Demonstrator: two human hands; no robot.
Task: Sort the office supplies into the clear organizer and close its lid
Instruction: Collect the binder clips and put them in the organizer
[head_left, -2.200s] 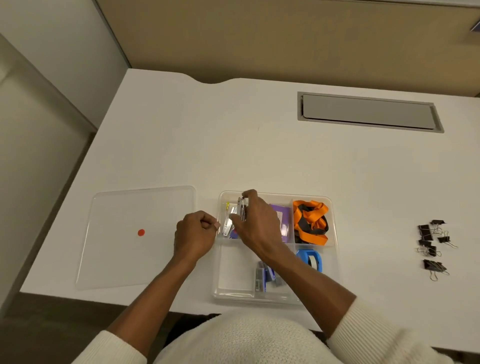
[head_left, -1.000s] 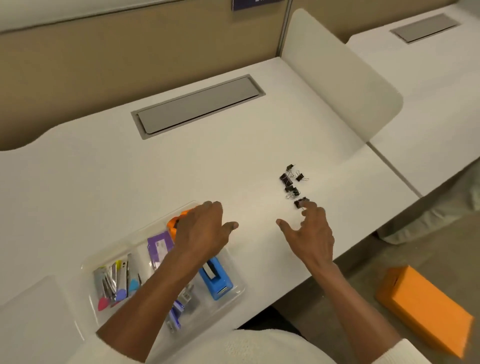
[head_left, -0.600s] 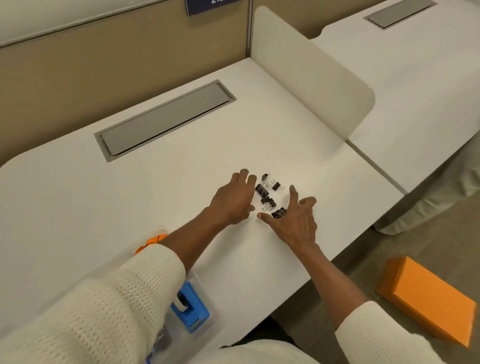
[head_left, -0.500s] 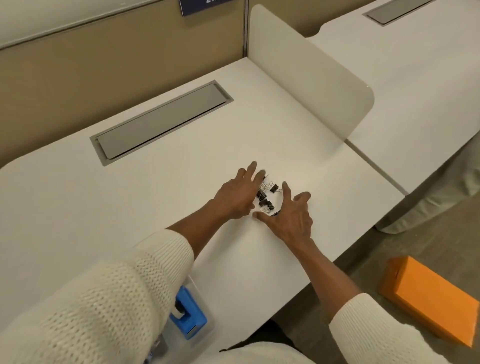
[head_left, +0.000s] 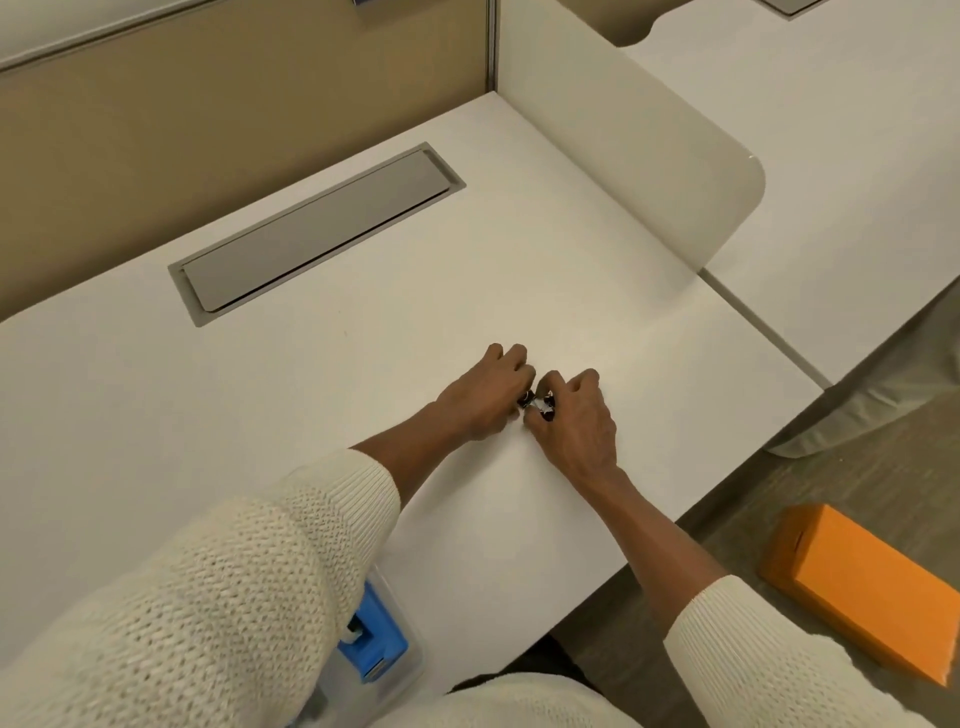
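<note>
Both my hands meet on the white desk, cupped around the black binder clips (head_left: 539, 406). My left hand (head_left: 488, 397) has its fingers curled over the clips from the left. My right hand (head_left: 576, 421) closes on them from the right. Only a small part of the clips shows in the gap between the two hands. The clear organizer (head_left: 402, 670) lies at the bottom edge, mostly hidden under my left sleeve, with a blue stapler (head_left: 374, 642) showing in it. The lid is out of view.
A grey cable hatch (head_left: 317, 228) is set into the desk at the back. A cream divider panel (head_left: 644, 135) stands along the desk's right side. An orange box (head_left: 867, 582) lies on the floor to the right, past the desk's near edge.
Both hands left the organizer and reached right to the binder clips. Their spread fingers have now closed together over the clips, gathering them into one bunch.
</note>
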